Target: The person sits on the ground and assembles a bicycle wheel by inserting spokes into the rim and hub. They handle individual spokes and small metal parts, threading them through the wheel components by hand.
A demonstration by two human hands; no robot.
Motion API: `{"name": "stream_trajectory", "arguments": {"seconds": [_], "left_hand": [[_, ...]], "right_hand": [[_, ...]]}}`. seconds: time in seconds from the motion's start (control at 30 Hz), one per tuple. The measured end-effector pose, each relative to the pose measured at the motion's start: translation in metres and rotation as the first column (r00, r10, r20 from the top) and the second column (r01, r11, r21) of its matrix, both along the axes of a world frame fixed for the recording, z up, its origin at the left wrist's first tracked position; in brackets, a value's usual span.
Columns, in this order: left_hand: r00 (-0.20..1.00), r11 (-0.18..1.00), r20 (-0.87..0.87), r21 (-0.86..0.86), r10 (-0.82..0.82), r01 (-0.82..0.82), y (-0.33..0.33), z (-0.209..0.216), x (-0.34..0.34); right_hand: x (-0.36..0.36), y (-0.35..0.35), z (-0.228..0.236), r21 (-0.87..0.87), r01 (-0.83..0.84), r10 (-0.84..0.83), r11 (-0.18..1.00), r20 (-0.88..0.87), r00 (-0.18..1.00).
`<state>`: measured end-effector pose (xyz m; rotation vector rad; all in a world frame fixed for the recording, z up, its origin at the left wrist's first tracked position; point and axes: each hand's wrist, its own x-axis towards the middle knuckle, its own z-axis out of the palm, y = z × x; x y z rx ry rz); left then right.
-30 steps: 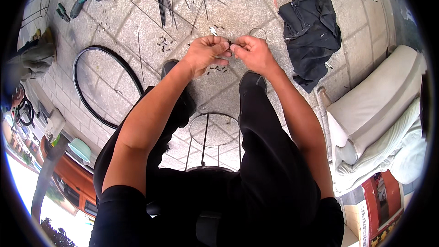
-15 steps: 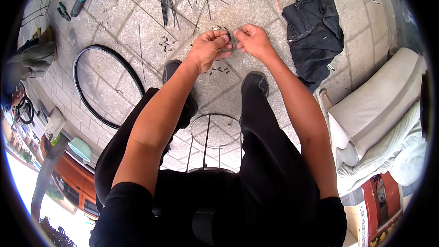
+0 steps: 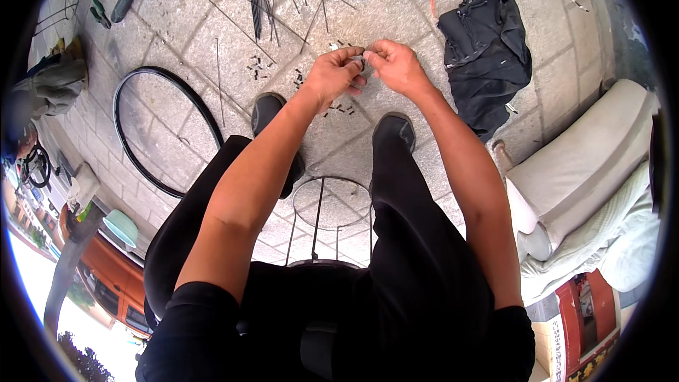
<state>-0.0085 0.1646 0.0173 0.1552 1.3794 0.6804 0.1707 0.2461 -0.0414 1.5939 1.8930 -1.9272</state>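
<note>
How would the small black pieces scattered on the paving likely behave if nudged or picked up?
The small black pieces are probably light, being tiny beside the left hand. A nudge would likely scatter them, as they seem to lie loose on the paving. They may roll or just slide; their shape is too small to make out.
</note>
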Motion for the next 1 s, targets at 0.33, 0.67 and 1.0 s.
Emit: {"name": "stream_trajectory", "arguments": {"seconds": [0.33, 0.67, 1.0], "left_hand": [[0.997, 1.000, -0.081, -0.007, 0.014, -0.014, 0.003, 0.001, 0.005], [0.986, 0.988, -0.085, -0.054, 0.141, -0.146, -0.009, -0.005, 0.007], [0.946, 0.941, 0.020, -0.105, 0.325, -0.321, -0.023, -0.002, 0.017]], "right_hand": [[-0.008, 0.000, 0.007, 0.069, 0.047, -0.050, 0.997, 0.045, 0.998], [-0.005, 0.003, 0.010, 0.047, 0.177, -0.177, 0.983, -0.008, 0.984], [0.012, -0.020, 0.043, -0.011, 0.011, -0.011, 1.000, -0.075, 0.997]]}}
